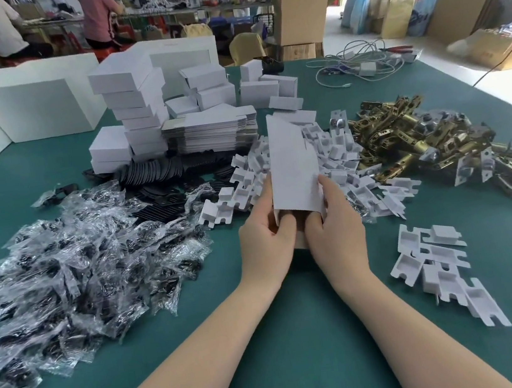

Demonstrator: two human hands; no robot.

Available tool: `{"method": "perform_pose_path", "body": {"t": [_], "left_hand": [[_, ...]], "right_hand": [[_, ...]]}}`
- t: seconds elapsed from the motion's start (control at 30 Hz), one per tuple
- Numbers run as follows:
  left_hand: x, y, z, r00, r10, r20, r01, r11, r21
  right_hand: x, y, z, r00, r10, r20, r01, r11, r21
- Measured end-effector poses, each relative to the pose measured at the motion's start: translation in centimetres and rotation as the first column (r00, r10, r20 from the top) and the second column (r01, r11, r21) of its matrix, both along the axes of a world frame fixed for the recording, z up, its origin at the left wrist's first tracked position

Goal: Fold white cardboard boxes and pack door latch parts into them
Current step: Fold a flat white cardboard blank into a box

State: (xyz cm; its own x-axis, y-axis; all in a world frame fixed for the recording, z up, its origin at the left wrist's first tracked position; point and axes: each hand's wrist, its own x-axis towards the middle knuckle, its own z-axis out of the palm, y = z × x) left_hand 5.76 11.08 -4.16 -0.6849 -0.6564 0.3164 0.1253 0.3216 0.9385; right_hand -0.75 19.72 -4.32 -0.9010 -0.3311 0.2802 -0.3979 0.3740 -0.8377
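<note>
One head-worn wide-angle camera is looking forward and down from the near edge of the green counter [301, 335], sitting close above it and taking in its far edge and the room beyond.

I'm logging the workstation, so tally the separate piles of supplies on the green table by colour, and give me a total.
White piles: 4 (folded boxes, flat blanks, big insert heap, small insert group)
Black piles: 2 (bagged parts, black plates)
Brass piles: 1 (latches)
Total: 7
</note>
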Motion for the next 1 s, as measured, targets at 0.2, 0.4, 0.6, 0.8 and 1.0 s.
{"method": "perform_pose_path", "body": {"t": [0.2,0.4,0.6,0.8,1.0], "left_hand": [[0.0,-0.7,-0.5,0.98,-0.085,0.182,0.102,0.991,-0.09],[0.0,-1.0,-0.5,0.929,-0.162,0.334,0.254,0.933,-0.253],[0.2,-2.0,0.1,0.998,-0.048,0.05,0.047,0.999,0.019],[0.3,-4.4,0.7,0.974,-0.048,-0.221,0.179,0.76,0.625],[0.5,-4.6,0.6,0.957,-0.233,-0.176,0.291,0.745,0.6]], "right_hand": [[0.1,0.3,0.4,0.996,-0.003,0.085,0.016,0.989,-0.15],[-0.1,0.6,1.0,0.972,0.097,0.213,-0.013,0.931,-0.366],[-0.4,0.7,1.4,0.95,0.256,0.179,-0.166,0.898,-0.407],[-0.8,0.8,1.0,0.695,0.638,0.331,-0.415,0.732,-0.541],[-1.2,1.1,1.5,0.749,0.425,0.508,-0.159,0.86,-0.484]]}}
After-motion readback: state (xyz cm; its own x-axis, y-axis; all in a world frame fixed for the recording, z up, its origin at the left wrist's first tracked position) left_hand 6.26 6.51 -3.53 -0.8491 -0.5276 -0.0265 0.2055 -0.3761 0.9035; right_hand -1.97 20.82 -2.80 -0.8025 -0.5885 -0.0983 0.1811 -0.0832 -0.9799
